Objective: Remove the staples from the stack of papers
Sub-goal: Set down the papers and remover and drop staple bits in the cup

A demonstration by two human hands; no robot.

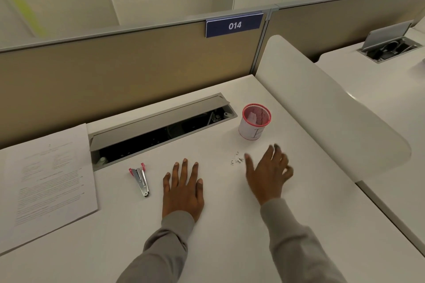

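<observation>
Desk: a white, flat-topped office desk (pixel 230 225) is seen under both hands.
Partition: a beige fabric divider wall (pixel 138 64) is set along the far edge of the desk, well beyond all the fingertips.
Cable tray: a long grey metal cable trough with its lid propped open (pixel 158 117) is sunk into the desk, just beyond the left fingertips.
Papers: the stack of white printed papers (pixel 46 186) is laid flat, well apart from the left fingers, on their outer side.
Left hand: the left hand (pixel 182 193) is laid palm down on the desk, fingers straight and spread wide; nothing is held.
Right hand: the right hand (pixel 268 177) is blurred and turned on its edge, fingers loosely spread; nothing is seen to be held.
Sign: a blue rectangular plate marked 014 (pixel 234 25) is hung on the partition.
Cup: a pink wire-mesh pen cup (pixel 254 122) is stood upright, near and beyond the right fingertips.
Tool: a pink-and-silver metal stapling tool (pixel 141 180) is laid near the left little finger, between it and the papers.
Staples: small bent silver staples (pixel 236 159) are scattered just beside the right thumb, between the two hands' fingers.
</observation>
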